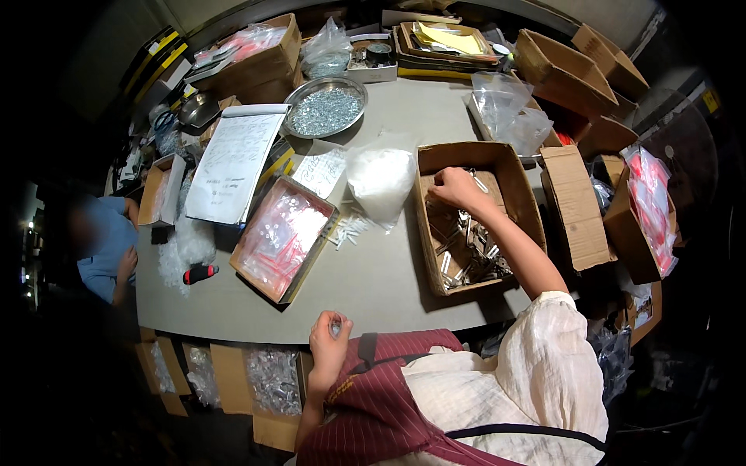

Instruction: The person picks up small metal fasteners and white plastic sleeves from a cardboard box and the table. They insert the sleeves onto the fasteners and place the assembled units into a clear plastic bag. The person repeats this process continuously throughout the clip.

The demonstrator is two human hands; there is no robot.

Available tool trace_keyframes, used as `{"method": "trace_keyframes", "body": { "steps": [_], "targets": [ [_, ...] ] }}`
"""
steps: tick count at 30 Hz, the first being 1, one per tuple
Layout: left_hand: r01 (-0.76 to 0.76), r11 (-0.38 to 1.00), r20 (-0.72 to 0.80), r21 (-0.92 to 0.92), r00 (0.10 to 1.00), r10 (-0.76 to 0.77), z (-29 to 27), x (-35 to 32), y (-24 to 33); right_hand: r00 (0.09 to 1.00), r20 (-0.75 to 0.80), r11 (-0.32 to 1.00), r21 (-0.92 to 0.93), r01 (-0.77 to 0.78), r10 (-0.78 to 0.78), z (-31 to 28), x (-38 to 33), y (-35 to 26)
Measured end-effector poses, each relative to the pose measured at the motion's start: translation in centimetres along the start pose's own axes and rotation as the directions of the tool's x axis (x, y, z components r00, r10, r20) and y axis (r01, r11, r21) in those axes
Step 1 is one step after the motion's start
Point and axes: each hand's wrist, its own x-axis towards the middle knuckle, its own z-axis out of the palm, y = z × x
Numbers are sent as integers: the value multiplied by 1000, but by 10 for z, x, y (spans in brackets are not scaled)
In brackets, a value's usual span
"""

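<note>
My right hand [454, 189] reaches into an open cardboard box [509, 167] on the right half of the table. Its fingers are drawn together, pointing down; whatever they grip is hidden. Around and below that hand lie loose metal pieces [480, 250], some of them shiny and tube-like. Close to my body, at the table's front edge, my left hand [329, 346] is curled round a small shiny thing [336, 328] that I cannot make out. Between the hands' reach, a shallow box [284, 237] contains clear plastic bags with red edges.
Small white plugs [351, 227] lie loose beside a bag of white pieces [381, 182]. Farther back stands a metal bowl of screws [326, 111]. A clipboard [235, 165] and a red-black tool [200, 274] are on the left. Cardboard boxes [576, 206] crowd the right edge. Another person [109, 245] sits at left.
</note>
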Motion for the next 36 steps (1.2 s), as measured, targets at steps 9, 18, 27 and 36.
{"method": "trace_keyframes", "body": {
  "steps": [9,18,27,36],
  "targets": [
    [-15,1000,-16,12,1000,16,-3,2,5,998,-1,997,55,-62,62,35,1,-1],
    [-31,999,-26,-22,999,31,-4,1,2,999,22,983,183,22,-27,24,6,16],
    [-72,994,35,-86,997,76,1,7,8,770,-49,764,-182,619,-636,28,-10,20],
    [-144,990,78,-2,986,144,3,10,4,873,129,861,-150,485,-470,24,-6,27]
  ]
}}
